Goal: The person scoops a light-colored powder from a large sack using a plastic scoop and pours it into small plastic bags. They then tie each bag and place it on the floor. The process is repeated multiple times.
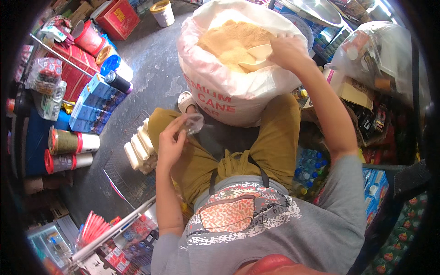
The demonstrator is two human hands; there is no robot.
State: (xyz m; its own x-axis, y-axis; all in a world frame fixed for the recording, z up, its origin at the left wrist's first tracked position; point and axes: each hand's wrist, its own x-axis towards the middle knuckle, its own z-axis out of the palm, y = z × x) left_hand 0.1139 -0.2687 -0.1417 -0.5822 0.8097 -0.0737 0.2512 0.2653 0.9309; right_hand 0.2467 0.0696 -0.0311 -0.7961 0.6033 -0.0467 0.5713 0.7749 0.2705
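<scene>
Between my knees stands a large white woven sack (247, 98) with a rolled-down rim, holding tan brown sugar (231, 39). My right hand (288, 51) reaches over its right side, fingers closed round a cream-coloured scoop (257, 56) that rests in the sugar. How full the scoop is, I cannot tell. Over my left knee, my left hand (172, 141) pinches a small clear plastic bag (195, 123), which looks empty. Several pale, filled packs (139, 149) lie together in a wire basket (120, 172) beside my left leg.
Blue boxes (91, 107), tubs (75, 141) and a red carton (119, 18) line the left side. A lidded white bucket (163, 14) stands beyond the sack. At right are a bulging plastic bag (373, 55), an open carton (357, 94) and bottles (311, 165). A metal rail (112, 229) crosses lower left.
</scene>
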